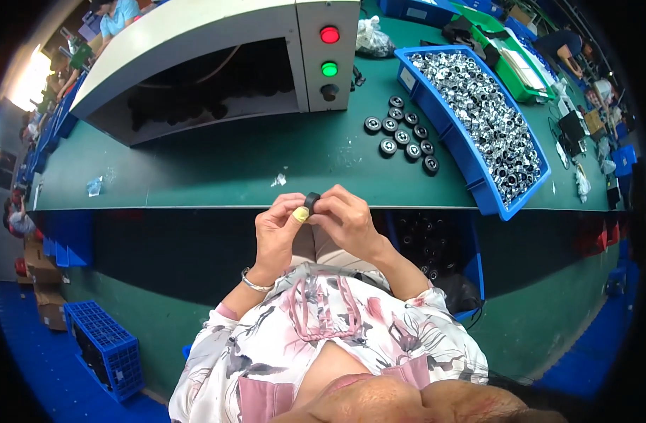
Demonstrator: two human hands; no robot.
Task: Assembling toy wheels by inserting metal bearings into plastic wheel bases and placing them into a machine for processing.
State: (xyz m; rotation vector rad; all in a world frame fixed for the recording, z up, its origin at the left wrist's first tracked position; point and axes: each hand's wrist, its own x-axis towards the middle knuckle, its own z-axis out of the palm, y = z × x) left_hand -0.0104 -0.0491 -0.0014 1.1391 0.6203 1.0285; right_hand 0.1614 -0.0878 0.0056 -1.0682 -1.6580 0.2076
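A small black wheel-like part (312, 201) is held at the table's front edge between both hands. My left hand (275, 231) is closed on its left side, a yellow covering wrapped round the thumb. From the other side, the bent fingers of my right hand (352, 220) pinch the same part. Beyond my right hand, several similar black round parts with pale centres (402, 132) lie loosely grouped on the green table (224, 173). To their right, a long blue bin (471, 169) is heaped with shiny silver and black small parts (478, 106).
A pale machine (196, 49) with a dark opening, a red light (329, 34) and a green light (329, 69) stands on the table's far side. Below the table at right is a blue crate (478, 271) of dark parts. A blue basket (104, 345) stands on the floor at left.
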